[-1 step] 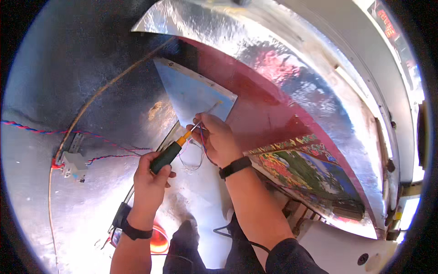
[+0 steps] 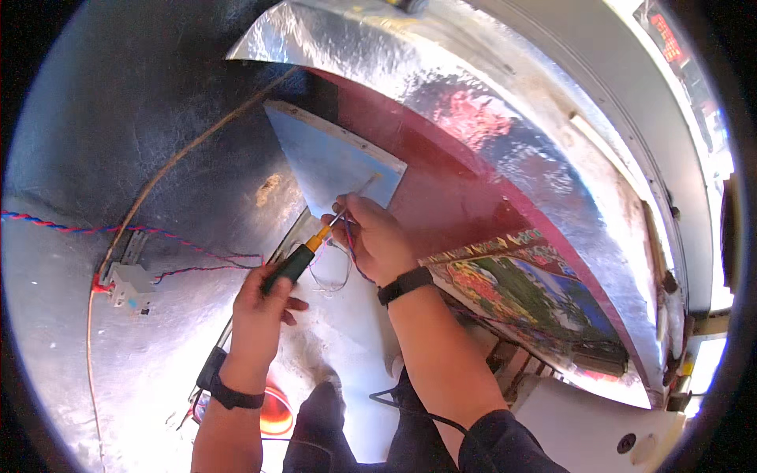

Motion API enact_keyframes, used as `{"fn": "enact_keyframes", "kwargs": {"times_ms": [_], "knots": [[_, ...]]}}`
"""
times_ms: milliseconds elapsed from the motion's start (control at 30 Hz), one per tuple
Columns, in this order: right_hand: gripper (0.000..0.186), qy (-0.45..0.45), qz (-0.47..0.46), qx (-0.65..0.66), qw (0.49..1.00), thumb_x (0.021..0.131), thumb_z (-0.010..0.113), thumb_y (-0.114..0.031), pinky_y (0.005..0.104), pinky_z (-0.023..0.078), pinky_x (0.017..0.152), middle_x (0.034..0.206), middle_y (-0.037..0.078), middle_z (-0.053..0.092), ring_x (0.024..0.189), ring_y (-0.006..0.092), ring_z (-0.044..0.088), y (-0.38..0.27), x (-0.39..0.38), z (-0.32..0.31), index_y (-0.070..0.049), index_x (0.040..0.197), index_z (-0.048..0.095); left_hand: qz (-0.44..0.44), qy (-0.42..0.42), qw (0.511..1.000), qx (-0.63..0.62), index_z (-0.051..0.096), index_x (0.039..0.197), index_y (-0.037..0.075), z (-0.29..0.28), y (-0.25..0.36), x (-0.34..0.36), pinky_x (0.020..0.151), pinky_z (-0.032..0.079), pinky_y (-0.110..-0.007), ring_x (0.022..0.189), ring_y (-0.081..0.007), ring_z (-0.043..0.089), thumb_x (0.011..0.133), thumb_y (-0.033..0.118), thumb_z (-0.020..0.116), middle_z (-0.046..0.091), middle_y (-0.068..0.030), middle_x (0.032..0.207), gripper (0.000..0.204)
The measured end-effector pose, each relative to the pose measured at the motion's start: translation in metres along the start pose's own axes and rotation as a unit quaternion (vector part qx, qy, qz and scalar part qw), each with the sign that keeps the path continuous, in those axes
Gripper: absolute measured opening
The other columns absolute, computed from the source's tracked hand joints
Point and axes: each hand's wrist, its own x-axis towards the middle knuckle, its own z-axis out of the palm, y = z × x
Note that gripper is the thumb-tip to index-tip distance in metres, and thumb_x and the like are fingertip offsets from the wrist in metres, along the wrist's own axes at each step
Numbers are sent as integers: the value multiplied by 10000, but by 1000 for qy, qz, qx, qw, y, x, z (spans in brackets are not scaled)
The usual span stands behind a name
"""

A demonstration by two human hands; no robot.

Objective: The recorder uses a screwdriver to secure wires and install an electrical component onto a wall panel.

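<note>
1. Green-and-orange, long-handled screwdriver with metal shaft (image 2: 290, 268): centre; handle in left hand (image 2: 256, 315), shaft running far-right to right hand (image 2: 377, 243).
2. White plastic boxy unit (image 2: 130, 288): left of left hand.
3. Thin brown cord (image 2: 165, 167): just left of unit, continuing far-right.
4. Twisted red-and-blue wire (image 2: 59, 227): far left, crossing cord.
5. Flat blue panel (image 2: 319, 150): beyond both hands.
6. Multicoloured, picture-painted panel (image 2: 520, 303): right of right hand.
7. Round red-orange container (image 2: 276, 411): near, right of left wrist.
</note>
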Motion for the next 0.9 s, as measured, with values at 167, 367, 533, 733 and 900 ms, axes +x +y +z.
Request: {"fn": "enact_keyframes", "kwargs": {"times_ms": [167,367,533,733,900], "knots": [[204,24,15,27,999,947,597,-199,266,543,691,940,77,598,860,233,654,-6,-6,2,-5,1007,601,-272,-115,926,-235,545,1171,50,-1,7,-5,520,442,-252,716,-179,648,1007,326,493,634,-80,909,324],[176,81,19,10,997,956,580,-173,274,548,716,930,67,599,854,221,650,-12,-12,15,-8,1007,607,-138,-10,985,-104,509,1225,62,10,11,-12,549,459,-258,761,-176,637,1003,278,514,638,-76,961,310],[173,62,57,19,996,957,584,-167,289,561,734,931,72,602,868,248,658,-14,-11,9,-1,999,605,-298,-49,928,-217,476,1242,29,12,28,-14,511,455,-266,672,-176,632,984,247,535,611,-111,995,343],[196,50,78,72,993,927,646,-146,338,599,813,973,96,618,881,258,664,-14,-8,6,24,1005,589,-228,42,962,-143,496,1231,35,15,25,-17,500,449,-262,634,-170,628,1006,327,478,627,-97,940,368],[155,65,75,56,993,932,611,-121,334,570,859,997,87,595,924,263,650,-16,-8,6,16,1001,590,-291,-21,932,-214,477,1252,15,6,21,-9,509,451,-258,648,-175,634,992,288,512,611,-100,1002,379]]}}
